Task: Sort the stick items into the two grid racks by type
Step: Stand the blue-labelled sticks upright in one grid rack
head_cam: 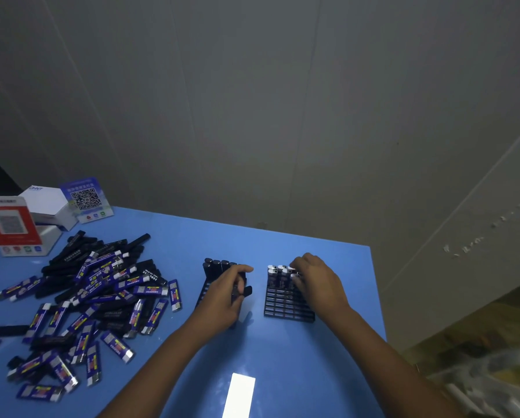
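Sticks, black and blue-labelled (81, 300), lie heaped at nine o'clock on the blue table (282, 372). Left hand (225, 297) curls round a black stick (243, 291) over the left grid rack (203, 292). Right hand (316, 280), fingers bent, pinches a blue stick (293, 277) in the right grid rack (282, 306), at three o'clock.

Two part-filled racks (285, 303), loose sticks (87, 297)

Blue table (282, 357), black racks (285, 306), blue/black sticks (96, 297).
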A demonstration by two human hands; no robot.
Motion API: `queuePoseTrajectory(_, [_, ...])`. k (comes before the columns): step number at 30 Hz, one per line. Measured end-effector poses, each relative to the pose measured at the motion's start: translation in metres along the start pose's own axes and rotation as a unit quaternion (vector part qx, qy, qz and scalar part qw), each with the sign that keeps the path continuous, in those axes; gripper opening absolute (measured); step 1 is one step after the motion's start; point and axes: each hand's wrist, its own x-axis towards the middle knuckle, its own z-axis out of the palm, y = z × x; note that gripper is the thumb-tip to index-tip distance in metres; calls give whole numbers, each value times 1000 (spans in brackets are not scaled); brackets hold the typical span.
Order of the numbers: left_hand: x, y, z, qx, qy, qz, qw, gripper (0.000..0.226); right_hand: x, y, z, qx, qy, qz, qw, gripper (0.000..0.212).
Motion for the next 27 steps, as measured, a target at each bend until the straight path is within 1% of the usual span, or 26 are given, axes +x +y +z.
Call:
queuePoseTrajectory(2, [-1, -1, -3, -2, 5, -2, 1000, 54, 1, -9, 0, 86, -7, 3, 996, 15])
queuePoseTrajectory(4, [-2, -1, -7, -11, 8, 0, 1000, 55, 2, -21, 2, 177, -46, 4, 983, 20])
queuePoseTrajectory(8, [-8, -6, -16, -19, 14, 23, 999, 57, 5, -47, 11, 313, -166, 17, 935, 35])
queuePoseTrajectory(11, [-14, -12, -26, -39, 20, 33, 999, 58, 9, -65, 20, 380, -212, 30, 900, 37])
queuePoseTrajectory(14, [-18, -20, -38, -54, 19, 31, 998, 59, 14, -82, 28, 406, -216, 47, 887, 31])
queuePoseTrajectory(17, [-21, -31, -52, -56, 21, 23, 998, 57, 17, -96, 31, 415, -208, 69, 883, 22])
queuePoseTrajectory(21, [-21, -47, -71, -59, 14, 10, 998, 55, 22, -110, 30, 429, -221, 78, 873, 13])
queuePoseTrajectory(27, [-11, -71, -79, -62, -13, -3, 998, 60, 28, -119, 29, 393, -211, 83, 891, 9])
